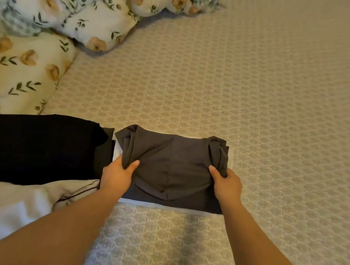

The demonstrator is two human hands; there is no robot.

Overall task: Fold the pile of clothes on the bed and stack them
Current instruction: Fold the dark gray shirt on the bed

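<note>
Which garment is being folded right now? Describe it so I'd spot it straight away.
On the patterned bedspread, look near the front edge, right of the folded black clothes. The dark grey garment lies there on a white piece, its sides gripped by the left hand and right hand. It alone is grey and held.

The dark grey garment (pixel 171 168) is showing as soft matt cloth, creasing at its gathered edges. Left of it, the black folded garment (pixel 33 147) is looking matt too. The bedspread (pixel 263 113) is reading as woven, textured fabric; the floral duvet (pixel 59 4), far left, is looking smooth, puffy cotton.
</note>
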